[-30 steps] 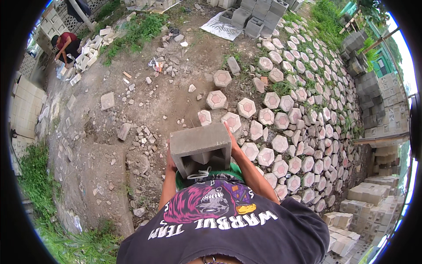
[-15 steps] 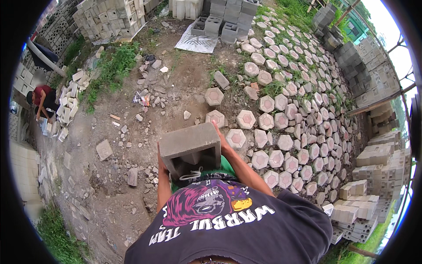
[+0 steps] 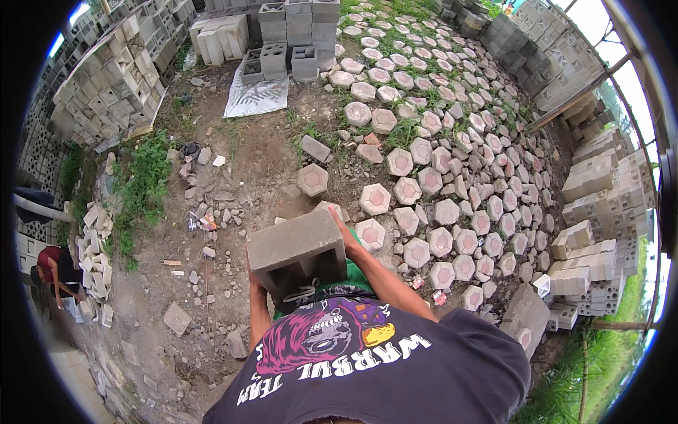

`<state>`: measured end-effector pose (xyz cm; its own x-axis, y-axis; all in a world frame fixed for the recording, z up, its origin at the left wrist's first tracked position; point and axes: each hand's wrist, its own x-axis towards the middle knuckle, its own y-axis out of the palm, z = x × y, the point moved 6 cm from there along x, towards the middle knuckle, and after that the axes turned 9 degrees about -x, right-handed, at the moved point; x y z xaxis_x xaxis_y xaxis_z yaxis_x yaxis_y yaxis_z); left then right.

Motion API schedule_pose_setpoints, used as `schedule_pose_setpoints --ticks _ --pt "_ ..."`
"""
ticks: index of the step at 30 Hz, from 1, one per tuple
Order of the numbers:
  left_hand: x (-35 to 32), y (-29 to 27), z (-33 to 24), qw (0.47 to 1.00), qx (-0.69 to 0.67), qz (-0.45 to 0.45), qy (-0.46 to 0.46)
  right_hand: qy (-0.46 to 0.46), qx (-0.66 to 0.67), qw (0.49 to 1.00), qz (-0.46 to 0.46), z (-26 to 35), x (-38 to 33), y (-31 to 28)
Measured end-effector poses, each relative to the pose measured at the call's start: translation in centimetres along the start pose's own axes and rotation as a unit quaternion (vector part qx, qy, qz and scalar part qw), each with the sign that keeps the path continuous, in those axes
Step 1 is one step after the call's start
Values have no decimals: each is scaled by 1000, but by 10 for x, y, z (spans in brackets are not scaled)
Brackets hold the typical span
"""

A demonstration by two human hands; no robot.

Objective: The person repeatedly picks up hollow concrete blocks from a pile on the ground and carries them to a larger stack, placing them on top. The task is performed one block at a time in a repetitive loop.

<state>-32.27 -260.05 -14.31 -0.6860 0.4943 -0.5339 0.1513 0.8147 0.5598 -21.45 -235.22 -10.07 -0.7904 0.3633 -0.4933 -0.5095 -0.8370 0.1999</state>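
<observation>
The grey, rectangular hollow concrete block [image 3: 295, 240] stays squeezed between the left hand [image 3: 255, 273] and right hand [image 3: 347, 237], before the green cloth shorts [image 3: 354, 273]; the grey concrete block stack [image 3: 299, 30], earlier beyond its right, now stands straight beyond.

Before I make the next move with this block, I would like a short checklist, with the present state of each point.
1. Both hands on the block: ok; left hand at its left side, right hand at its right.
2. Fingers secure underneath: cannot tell; the underside is hidden.
3. Ground ahead free of loose things: not ok; stones and hexagonal pavers lie there.
4. Co-worker well apart from the block: ok; bent down at the far left.
5. Drawstring not touching the block: cannot tell; they overlap in this view.
6. Feet on firm footing: cannot tell; they are out of sight.
</observation>
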Motion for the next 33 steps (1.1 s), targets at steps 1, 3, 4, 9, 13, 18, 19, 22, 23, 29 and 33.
schedule_pose_setpoints --ticks 1,3,4,9,13,18,19,22,23,29,33 --pt "15 7 -3 1000 7 6 -3 -1 1 1000 3 -3 20 -7" --pt "42 30 -14 999 27 21 -10 -10 3 1000 4 11 52 -23" --pt "57 43 -20 999 36 30 -13 -21 -1 1000 0 26 64 -32" --pt "114 107 -51 995 77 69 -8 -37 21 999 -5 96 97 -56" --pt "162 151 -62 989 105 104 -6 -21 63 997 -48 144 103 -83" --pt "211 179 -74 980 143 138 26 -17 116 988 -103 160 127 -101" --pt "222 187 -76 978 151 139 26 -9 142 986 -86 152 143 -109" --pt "237 232 -87 974 198 110 0 -6 200 977 -77 125 181 -137" --pt "244 248 -96 966 233 112 0 -5 205 974 -97 121 192 -145" --pt "331 305 -117 945 291 150 -11 -15 263 958 -111 166 247 -170" --pt "382 366 -147 922 349 167 23 -61 315 940 -116 216 295 -185"
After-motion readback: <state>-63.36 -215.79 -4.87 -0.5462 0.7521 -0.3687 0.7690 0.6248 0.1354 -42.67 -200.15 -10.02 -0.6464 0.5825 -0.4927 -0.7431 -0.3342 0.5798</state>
